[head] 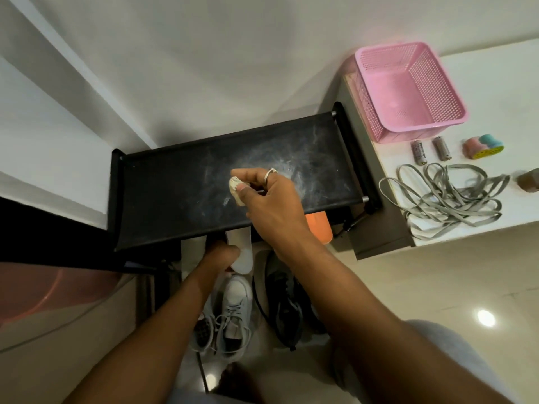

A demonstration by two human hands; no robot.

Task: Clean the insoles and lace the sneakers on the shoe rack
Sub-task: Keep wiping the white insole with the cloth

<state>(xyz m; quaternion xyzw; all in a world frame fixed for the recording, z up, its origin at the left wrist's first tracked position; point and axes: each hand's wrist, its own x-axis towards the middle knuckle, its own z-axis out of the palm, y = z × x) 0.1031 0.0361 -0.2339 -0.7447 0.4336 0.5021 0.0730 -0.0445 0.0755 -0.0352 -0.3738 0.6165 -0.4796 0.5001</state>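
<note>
Right hand (271,205) pinches a small off-white wad (236,189) between thumb and fingertips, the other fingers curled in, and holds it over the dusty top of the black rack (175,205). Left hand (223,253) grips a white insole (243,252) just below the rack's front edge. The thumb lies across the insole and the fingers are hidden behind it.

The step looks like wiping that insole with the wad, though the two are apart at this moment. To do it well, I would bring the wad down to the insole rather than lift the insole to the rack. The rack top is streaked with pale dust and would likely soil both. The left hand should back the insole from underneath so it does not fold. Strokes are best run one way along its length, turning the wad to a fresh face as it greys.

On the white surface (519,83) right of the rack stands a pink basket (408,132), and nothing shows inside it. Everything else lies outside it on the surface. Two batteries (418,153) are just beside its near wall, and a loose heap of grey laces (446,196) lies nearer the front.

On the floor below the hands are a white sneaker (233,313), its mouth facing up and grey laces crossing it, and a black sneaker (285,301) beside it. I cannot tell whether either holds an insole.
</note>
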